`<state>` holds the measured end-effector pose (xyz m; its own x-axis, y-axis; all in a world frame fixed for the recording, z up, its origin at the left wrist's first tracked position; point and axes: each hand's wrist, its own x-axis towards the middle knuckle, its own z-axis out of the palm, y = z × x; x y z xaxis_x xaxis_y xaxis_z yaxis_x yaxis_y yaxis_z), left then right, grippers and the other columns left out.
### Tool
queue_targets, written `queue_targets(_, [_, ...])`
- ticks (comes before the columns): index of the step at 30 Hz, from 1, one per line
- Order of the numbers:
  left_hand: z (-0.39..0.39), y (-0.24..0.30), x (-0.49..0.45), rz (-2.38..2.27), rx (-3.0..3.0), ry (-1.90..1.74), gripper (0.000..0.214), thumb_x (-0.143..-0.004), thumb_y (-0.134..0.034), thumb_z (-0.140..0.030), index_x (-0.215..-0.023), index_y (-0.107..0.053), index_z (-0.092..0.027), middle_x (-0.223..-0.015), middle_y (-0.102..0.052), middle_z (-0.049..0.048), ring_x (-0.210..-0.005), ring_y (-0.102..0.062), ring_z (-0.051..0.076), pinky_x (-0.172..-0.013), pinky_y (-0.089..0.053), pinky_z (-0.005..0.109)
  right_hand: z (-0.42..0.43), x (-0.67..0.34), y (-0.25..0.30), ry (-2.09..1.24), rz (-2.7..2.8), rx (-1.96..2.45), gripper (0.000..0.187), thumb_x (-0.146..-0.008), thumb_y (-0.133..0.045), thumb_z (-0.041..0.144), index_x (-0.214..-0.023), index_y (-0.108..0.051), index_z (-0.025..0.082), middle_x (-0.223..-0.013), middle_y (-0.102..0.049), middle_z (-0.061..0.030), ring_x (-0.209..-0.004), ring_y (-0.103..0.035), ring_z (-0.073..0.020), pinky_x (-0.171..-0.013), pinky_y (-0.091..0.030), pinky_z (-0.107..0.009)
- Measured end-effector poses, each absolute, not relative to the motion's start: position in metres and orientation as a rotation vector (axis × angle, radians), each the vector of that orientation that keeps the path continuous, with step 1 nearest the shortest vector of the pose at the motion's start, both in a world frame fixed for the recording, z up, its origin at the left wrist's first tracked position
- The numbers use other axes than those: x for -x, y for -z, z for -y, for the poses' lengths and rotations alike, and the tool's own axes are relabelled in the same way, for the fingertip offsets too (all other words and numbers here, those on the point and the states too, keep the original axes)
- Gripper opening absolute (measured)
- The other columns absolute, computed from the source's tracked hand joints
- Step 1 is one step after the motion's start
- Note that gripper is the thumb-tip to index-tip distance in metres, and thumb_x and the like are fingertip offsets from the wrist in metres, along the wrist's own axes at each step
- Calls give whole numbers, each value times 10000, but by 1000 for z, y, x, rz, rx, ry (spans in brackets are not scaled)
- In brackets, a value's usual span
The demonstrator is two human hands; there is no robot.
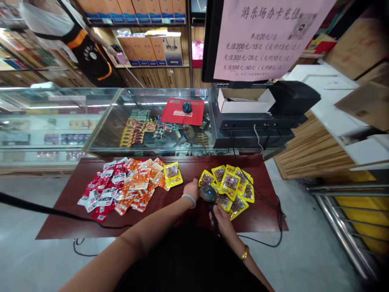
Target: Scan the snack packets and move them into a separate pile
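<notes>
**Scanner held beside yellow packets**

Red packets (100, 192) and orange packets (139, 184) cover the desk's (73, 215) left half; a glass case (152, 121) stands behind the far edge. Right hand (221, 221) grips the scanner (209, 196), cable trailing. Left hand (192, 188) rests with fingers curled on the yellow packets (231, 188), right of centre.

Concealed and cropped items, counter scene

Left hand (192, 189): fingertips hidden under yellow packets (231, 187). Scanner (209, 194): handle covered by right hand (221, 221). Pink notice (267, 36): top cut off by frame; small print illegible. Red packets (101, 192): labels too small to read.
</notes>
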<state>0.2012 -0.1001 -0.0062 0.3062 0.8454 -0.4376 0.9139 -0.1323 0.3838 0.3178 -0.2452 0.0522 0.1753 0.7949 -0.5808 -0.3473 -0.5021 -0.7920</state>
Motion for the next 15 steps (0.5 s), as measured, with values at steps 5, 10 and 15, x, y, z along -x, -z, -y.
queue_targets(5, [108, 18, -157, -1518, -1567, -207, 218, -778, -630, -279, -932, -502, -191, -874, -665, 53, -780, -630, 169, -686, -450, 250, 235, -309, -51, -1561, 512, 1472, 499, -715, -589, 699, -745, -498, 209, -555, -511, 49, -435, -438, -96, -428, -334, -218])
queue_targets(10, [124, 28, -107, -1503, -1201, -477, 259, -716, -680, -225, -918, -524, -186, -941, -689, 46, -825, -655, 163, -737, -494, 254, 211, -294, -57, -1589, 714, 1444, 442, -812, -520, 642, -744, -512, 206, -591, -527, 39, -459, -449, -99, -465, -361, -231])
queue_targets(15, [129, 30, -76, -1547, -1117, -630, 376, -663, -729, -279, -974, -542, -179, -952, -692, 50, -850, -656, 177, -762, -504, 275, 190, -275, -65, -1665, 815, 1347, 407, -835, -503, 619, -805, -511, 212, -599, -501, 50, -467, -435, -102, -458, -343, -227])
